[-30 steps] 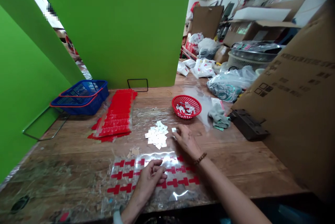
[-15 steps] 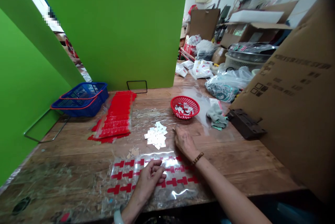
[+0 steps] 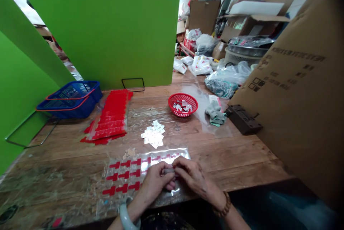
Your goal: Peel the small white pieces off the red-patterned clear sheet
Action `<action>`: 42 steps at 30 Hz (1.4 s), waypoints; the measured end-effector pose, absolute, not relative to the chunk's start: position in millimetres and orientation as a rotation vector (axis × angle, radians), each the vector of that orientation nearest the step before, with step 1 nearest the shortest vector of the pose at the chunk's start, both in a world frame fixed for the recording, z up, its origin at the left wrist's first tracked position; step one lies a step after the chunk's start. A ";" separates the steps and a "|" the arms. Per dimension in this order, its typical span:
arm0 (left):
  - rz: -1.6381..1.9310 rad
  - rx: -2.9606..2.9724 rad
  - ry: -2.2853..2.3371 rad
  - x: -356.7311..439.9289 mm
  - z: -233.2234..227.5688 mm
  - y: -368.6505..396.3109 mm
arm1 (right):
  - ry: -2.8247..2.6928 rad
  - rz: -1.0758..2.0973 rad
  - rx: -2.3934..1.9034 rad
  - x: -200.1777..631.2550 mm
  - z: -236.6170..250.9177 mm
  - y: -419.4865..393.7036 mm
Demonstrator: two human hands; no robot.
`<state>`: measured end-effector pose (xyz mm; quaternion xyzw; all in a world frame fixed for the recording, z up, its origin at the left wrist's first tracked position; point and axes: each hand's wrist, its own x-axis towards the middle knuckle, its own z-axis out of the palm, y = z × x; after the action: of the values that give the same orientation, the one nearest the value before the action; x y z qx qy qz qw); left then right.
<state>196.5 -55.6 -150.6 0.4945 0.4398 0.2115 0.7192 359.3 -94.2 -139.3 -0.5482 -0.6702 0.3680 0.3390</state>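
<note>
At six o'clock on clear sheet (image 3: pixel 150 167): left hand (image 3: pixel 154 183) and right hand (image 3: pixel 195 178) met, pinched small pale piece (image 3: pixel 168 171). Likely slipped or stuck crooked beside red crosses (image 3: pixel 122 176).

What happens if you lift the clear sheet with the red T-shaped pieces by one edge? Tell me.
The clear sheet looks thin and glossy with wrinkles, so it would probably flop and sag. It likely weighs little. Its shiny surface may slip on the wooden table when pushed; both hands rest on it.
</note>
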 end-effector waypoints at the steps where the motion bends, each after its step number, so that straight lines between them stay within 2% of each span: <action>1: 0.445 1.103 0.990 199.4 -148.6 -56.6 | -1.686 0.949 -1.470 361.3 -142.8 -98.2; 5: 0.478 1.097 1.015 207.0 -145.8 -58.5 | -1.512 0.709 -1.656 380.4 -158.6 -108.5; 9: 0.534 1.012 0.985 214.7 -150.5 -55.0 | -1.582 0.579 -1.752 393.1 -165.7 -114.7; 18: 0.630 0.941 0.987 240.1 -156.7 -43.1 | -1.641 0.482 -1.823 386.8 -177.3 -110.6; 25: 0.650 0.954 1.003 249.6 -170.4 -43.2 | -1.647 0.547 -1.860 389.4 -172.1 -105.8; 42: 0.660 0.914 1.035 252.1 -175.7 -44.8 | -1.577 0.356 -1.788 368.6 -182.7 -112.6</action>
<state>252.1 -44.8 -175.7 0.4136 0.4686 0.2987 0.7212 368.6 -112.6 -182.7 -0.6929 -0.6110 0.1379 0.3573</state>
